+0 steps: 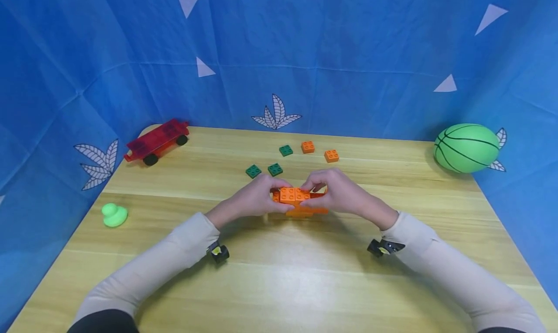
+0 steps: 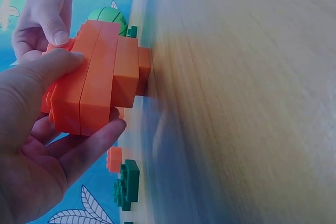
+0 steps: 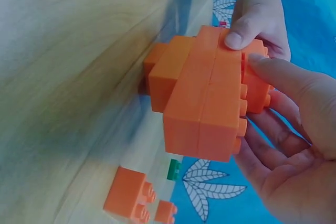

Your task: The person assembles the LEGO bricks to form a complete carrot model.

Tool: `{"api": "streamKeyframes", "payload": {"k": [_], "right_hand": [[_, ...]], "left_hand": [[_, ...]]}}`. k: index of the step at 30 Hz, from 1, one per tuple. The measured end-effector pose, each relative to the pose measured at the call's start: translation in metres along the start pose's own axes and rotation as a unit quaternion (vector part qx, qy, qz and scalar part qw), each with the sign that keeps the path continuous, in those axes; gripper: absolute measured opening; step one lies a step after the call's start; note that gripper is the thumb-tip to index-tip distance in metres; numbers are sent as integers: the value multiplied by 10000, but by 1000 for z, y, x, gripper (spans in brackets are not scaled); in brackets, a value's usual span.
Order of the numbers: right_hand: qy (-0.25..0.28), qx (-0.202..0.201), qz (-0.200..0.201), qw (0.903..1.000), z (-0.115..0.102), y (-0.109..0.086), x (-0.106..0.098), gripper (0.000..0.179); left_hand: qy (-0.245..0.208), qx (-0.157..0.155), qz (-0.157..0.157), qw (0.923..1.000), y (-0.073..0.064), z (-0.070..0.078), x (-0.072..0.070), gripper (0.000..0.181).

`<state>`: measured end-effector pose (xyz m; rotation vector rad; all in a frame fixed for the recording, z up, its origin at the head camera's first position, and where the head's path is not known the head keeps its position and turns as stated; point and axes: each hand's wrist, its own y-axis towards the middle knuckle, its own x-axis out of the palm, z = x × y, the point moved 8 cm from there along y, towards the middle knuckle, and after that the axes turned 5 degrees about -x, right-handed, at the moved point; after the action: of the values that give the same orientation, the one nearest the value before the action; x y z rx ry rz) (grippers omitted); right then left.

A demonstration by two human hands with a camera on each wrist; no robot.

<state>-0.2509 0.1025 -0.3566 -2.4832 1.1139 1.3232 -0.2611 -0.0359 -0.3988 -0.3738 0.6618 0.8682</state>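
A stepped build of orange toy bricks [image 1: 299, 214] stands at the middle of the table, narrow at its base and wider above. My left hand [image 1: 260, 197] grips its left side; in the left wrist view the thumb lies on the near face of the orange build [image 2: 100, 77] and the fingers curl behind and under its end. From the right, my right hand [image 1: 344, 192] pinches the topmost orange bricks [image 3: 256, 90], thumb in front and fingers behind. Studs show on the top and on the ends of the wider layer.
Behind the build lie green bricks [image 1: 275, 169] and two loose orange bricks [image 1: 332, 155]. A red toy car [image 1: 159, 140] is at back left, a green duck-like toy [image 1: 114, 215] at left, a green ball [image 1: 466, 148] at back right. A blue cloth [image 1: 348, 42] borders the table.
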Motion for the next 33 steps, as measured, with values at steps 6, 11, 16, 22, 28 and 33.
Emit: {"api": "streamKeyframes", "payload": {"k": [6,11,16,22,28,33], "right_hand": [[-21,21,-56,10000,-2,1,-1,19],[-102,-102,-85,9999,-3,2,1,19],[-139,-103,-98,9998,-3,2,2,19],[-4,-64,-103,9999,0,3,3,18],[118,-96,-20,9999,2,1,1,18],[43,-54,55,10000,3,-2,3,19]], "left_hand": [[-58,-8,-6,10000,0,1,1,34],[-27,-64,-43,10000,0,-2,2,34],[-49,-28,-41,10000,0,-4,2,33],[-46,-63,-104,9999,2,-5,3,33],[-18,-34,-87,10000,5,-4,1,33],[51,-78,-167,9998,4,-5,2,32]]}}
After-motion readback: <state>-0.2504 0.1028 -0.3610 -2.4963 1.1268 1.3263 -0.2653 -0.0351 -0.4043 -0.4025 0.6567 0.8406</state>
